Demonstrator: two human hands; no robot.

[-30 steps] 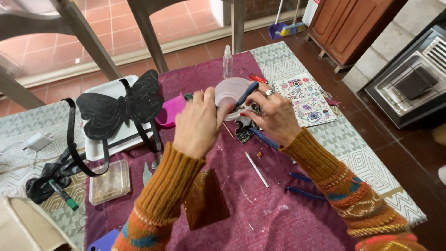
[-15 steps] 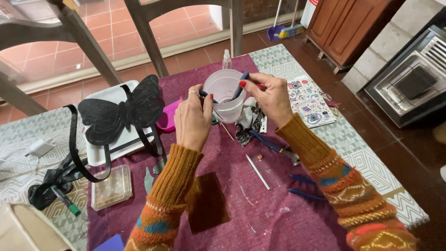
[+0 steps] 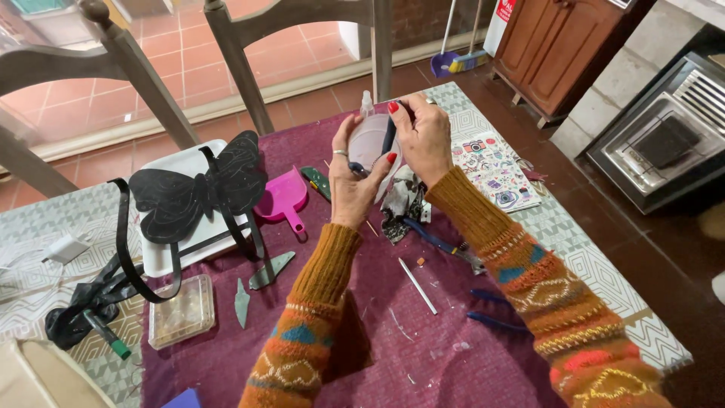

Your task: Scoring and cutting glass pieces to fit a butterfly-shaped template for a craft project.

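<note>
Both hands [image 3: 355,177] [image 3: 423,140] and pale cup [image 3: 371,143] now higher, farther from body.

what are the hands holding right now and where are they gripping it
Both hands hold a pale translucent plastic container: the left hand cups its side from below, the right hand grips its top edge beside a dark blue tool.

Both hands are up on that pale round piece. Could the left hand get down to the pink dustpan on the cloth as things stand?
Probably yes. The pink dustpan lies uncovered just beside the left hand, nothing between them, but that hand must first release the pale round piece.
</note>
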